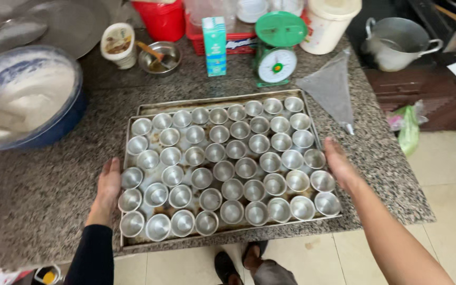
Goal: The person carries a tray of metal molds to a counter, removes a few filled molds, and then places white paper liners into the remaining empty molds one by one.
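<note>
A rectangular metal baking tray (pixel 157 108) lies on the speckled granite counter (pixel 32 195), filled with several small empty metal cups (pixel 224 170) standing in rows. My left hand (pixel 107 186) lies flat against the tray's left edge, fingers together. My right hand (pixel 338 164) presses against the tray's right edge, near the counter's corner. Neither hand grasps a cup. The tray's front edge overhangs the counter slightly.
A large blue basin (pixel 30 100) of white batter sits at the left. Behind the tray stand a green kitchen scale (pixel 277 50), a teal carton (pixel 215 45), a small bowl with a spoon (pixel 159 57), a red basket (pixel 162 18) and a piping bag (pixel 331 87). A metal pot (pixel 397 42) is at the far right.
</note>
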